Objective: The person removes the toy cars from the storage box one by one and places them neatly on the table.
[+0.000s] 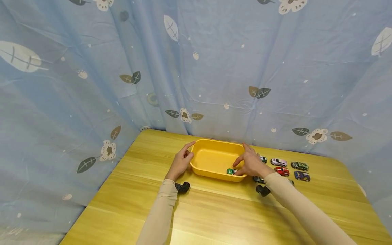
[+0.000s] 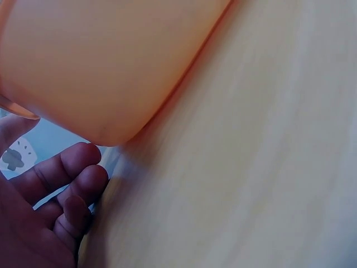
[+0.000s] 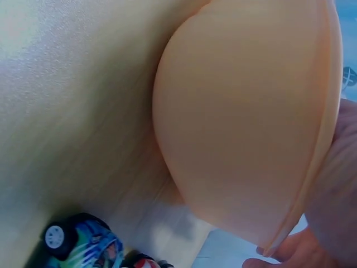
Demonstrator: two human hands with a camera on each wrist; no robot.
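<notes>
A yellow plastic tub [image 1: 214, 174] sits on the wooden table. Inside its front right corner lies a small green toy car [image 1: 231, 171]. My left hand [image 1: 180, 162] is at the tub's left end, index fingertip at the rim; its other fingers are loosely bent beside the tub's wall [image 2: 111, 72] in the left wrist view. My right hand [image 1: 252, 162] reaches over the right end, one finger stretched to the back rim. Its thumb and another fingertip are spread close about the green car. In the right wrist view the tub's wall [image 3: 245, 117] hides most of this hand.
Right of the tub stand several toy cars, among them a red one [image 1: 281, 171], a pink-white one [image 1: 278, 162], a camouflage one [image 1: 299, 166] and a purple one [image 1: 302, 176]. Black wrist devices [image 1: 182, 188] show below the hands. A blue patterned curtain [image 1: 220, 75] hangs behind the table.
</notes>
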